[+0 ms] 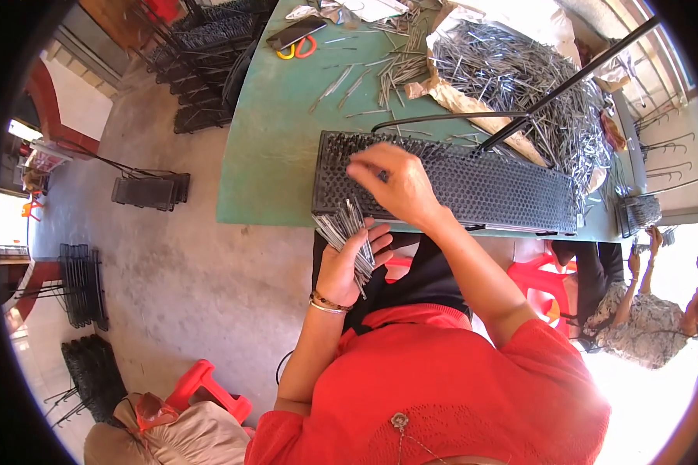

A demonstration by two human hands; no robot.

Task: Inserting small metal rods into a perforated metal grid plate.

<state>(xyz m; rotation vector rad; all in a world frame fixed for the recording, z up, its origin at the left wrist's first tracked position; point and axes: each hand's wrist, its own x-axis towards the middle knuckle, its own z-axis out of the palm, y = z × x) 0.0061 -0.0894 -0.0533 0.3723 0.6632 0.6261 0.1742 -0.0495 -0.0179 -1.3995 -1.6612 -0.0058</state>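
Observation:
My left hand (340, 267) is closed round a bundle of thin grey metal rods (338, 226), just off the near left corner of a long black rack (481, 190). The rack lies along the table's front edge, and its top is covered with rows of small round holes. Over its left end is my right hand (402, 186), thumb and fingers pinched together. Whatever sits between those fingertips is too small to make out. Several rods stand upright in the holes around and behind that hand. A black metal handle (442, 118) rises from the rack's far side.
On the green table (267, 155), a large heap of rods (512, 74) lies on torn brown paper. Loose rods, scissors (296, 49) and a dark phone (296, 32) lie further left. Black racks (202, 70) stack on the floor. Another person (644, 322) works at the right; red stools stand nearby.

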